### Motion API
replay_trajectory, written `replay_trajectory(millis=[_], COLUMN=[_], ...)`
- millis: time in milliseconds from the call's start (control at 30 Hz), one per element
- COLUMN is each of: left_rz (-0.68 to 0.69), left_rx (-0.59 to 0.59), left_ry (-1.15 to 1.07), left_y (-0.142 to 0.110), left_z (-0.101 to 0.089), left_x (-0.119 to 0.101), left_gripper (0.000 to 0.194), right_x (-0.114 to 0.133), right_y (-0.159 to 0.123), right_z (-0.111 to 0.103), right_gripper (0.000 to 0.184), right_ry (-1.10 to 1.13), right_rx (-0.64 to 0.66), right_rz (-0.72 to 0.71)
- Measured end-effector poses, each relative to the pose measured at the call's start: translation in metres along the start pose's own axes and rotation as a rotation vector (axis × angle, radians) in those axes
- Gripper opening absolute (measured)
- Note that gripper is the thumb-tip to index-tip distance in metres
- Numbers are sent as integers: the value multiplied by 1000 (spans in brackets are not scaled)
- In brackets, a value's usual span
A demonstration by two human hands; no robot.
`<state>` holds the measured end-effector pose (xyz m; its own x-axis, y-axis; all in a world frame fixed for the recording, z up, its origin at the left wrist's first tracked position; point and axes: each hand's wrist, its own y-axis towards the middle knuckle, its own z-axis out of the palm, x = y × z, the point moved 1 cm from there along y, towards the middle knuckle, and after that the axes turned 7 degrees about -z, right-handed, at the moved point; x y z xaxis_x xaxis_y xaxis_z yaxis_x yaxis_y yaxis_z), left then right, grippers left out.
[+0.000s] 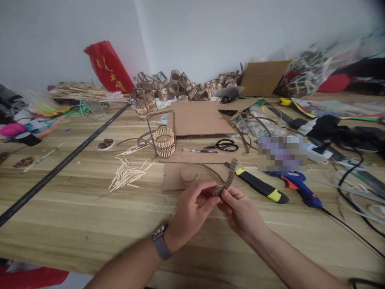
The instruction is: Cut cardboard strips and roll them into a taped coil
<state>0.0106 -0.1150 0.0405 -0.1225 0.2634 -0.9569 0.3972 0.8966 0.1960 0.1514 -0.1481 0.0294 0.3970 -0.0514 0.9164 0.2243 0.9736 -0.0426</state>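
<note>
A narrow strip of corrugated cardboard [231,173] is pinched between my two hands over the wooden table. My left hand [195,206], with a watch at its wrist, closes thumb and fingers on the strip. Right beside it, my right hand [240,208] grips the same strip, one short end sticking up. The strip's long tail curls left over a flat cardboard piece [173,176]. Just beyond stands a small bucket [164,142] of wooden sticks with a tall square handle. Loose short wooden sticks [128,174] lie in a heap to the left.
A utility knife [260,185] and a blue glue gun [300,188] with its cord lie to the right. Scissors [225,145] and a pen [200,151] rest behind my hands. A dark metal bar [69,158] crosses the left side. Many small buckets [180,86] are piled at the wall.
</note>
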Motion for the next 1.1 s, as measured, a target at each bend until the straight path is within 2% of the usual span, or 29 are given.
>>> replay_trajectory(millis=[200, 400, 567, 700, 900, 1033, 1100], left_rz=[91, 166, 222, 278, 218, 294, 251], left_rx=[6, 86, 188, 195, 53, 57, 76], left_ry=[97, 218, 340, 354, 169, 150, 102], left_y=[4, 11, 18, 17, 10, 9, 10], left_z=[-6, -11, -16, -17, -10, -9, -9], left_x=[-8, -9, -8, -5, -2, -3, -2], left_gripper=[24, 26, 31, 33, 34, 24, 23], right_x=[6, 26, 28, 25, 16, 13, 15], right_y=[2, 6, 7, 8, 10, 10, 10], right_z=[-7, -9, -11, -12, -14, -15, -14], right_gripper=[39, 29, 27, 31, 38, 38, 36], right_ry=[-191, -524, -705, -684, -497, -465, -483], right_rx=[23, 142, 210, 207, 138, 133, 135], right_rz=[-75, -84, -160, -148, -129, -133, -125])
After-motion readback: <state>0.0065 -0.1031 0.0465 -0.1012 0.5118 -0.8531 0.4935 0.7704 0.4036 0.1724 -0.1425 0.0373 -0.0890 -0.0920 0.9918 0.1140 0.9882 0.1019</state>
